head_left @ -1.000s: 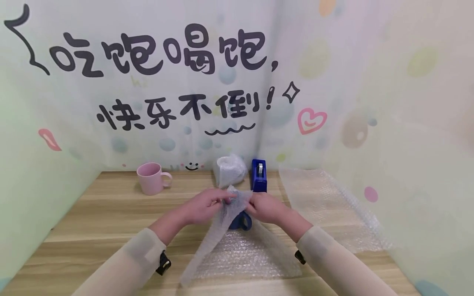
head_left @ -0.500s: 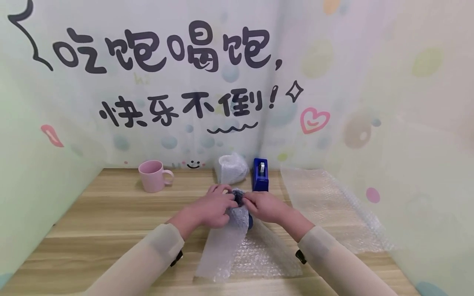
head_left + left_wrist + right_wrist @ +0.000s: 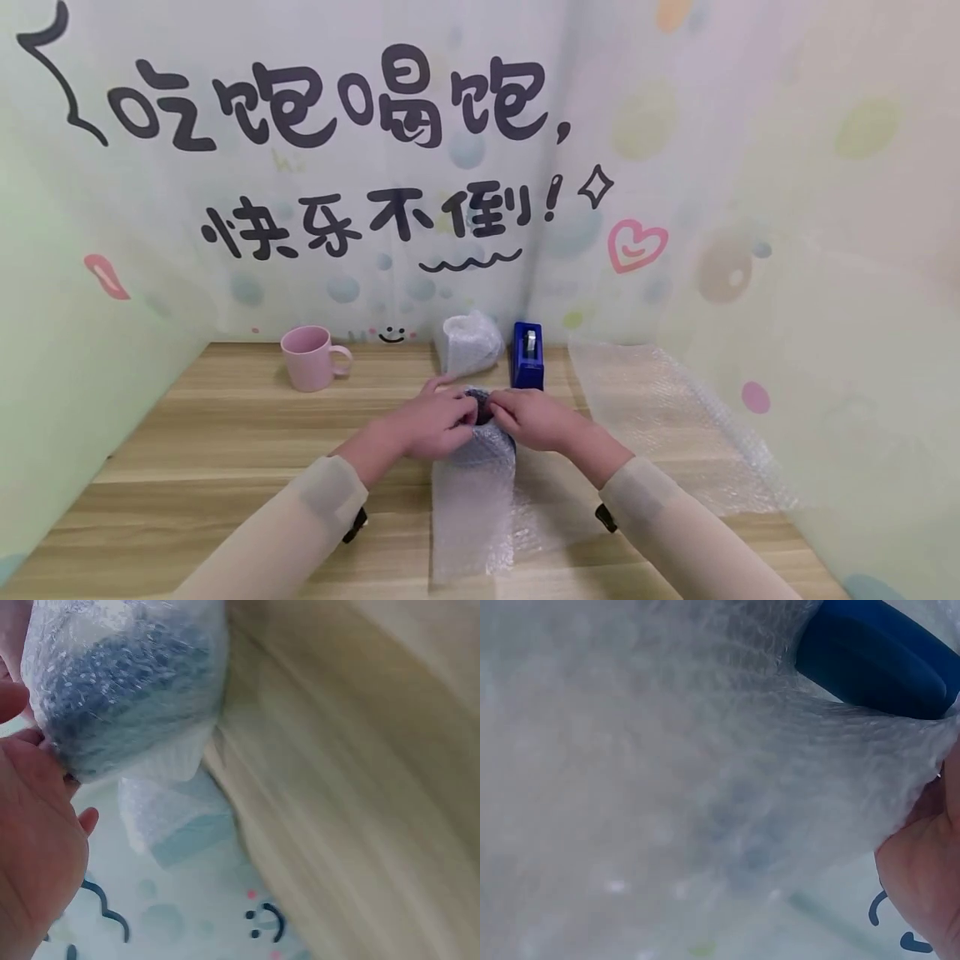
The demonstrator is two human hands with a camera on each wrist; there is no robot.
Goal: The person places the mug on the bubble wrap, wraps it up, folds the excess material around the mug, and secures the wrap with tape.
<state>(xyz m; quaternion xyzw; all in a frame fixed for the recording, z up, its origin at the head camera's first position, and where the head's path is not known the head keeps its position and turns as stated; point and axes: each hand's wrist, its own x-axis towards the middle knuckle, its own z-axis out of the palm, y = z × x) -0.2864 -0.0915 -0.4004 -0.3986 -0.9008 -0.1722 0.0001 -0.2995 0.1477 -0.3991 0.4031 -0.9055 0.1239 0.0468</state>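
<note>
In the middle of the table, a dark blue mug stands with a sheet of bubble wrap [image 3: 472,525] round it. Its blue handle [image 3: 881,656] pokes out of the wrap in the right wrist view. My left hand [image 3: 429,423] pinches the wrap at the left of the mug's rim. At the right of the rim, the fingers of my right hand [image 3: 534,417] grip the wrap's edge, tucked at the dark opening. The wrapped side of the mug [image 3: 135,690] fills the top of the left wrist view. One loose flap hangs toward me over the table.
A pink mug [image 3: 307,360] stands at the back left. Behind my hands are a bundle of bubble wrap [image 3: 471,343] and a blue tape dispenser [image 3: 528,358]. Another bubble wrap sheet [image 3: 667,425] lies flat at the right. A printed wall borders the table's back.
The left part of the bubble wrap has been drawn over the mug's front, hiding its handle in the head view. My left hand moved down and in at the rim; the right stayed close by.
</note>
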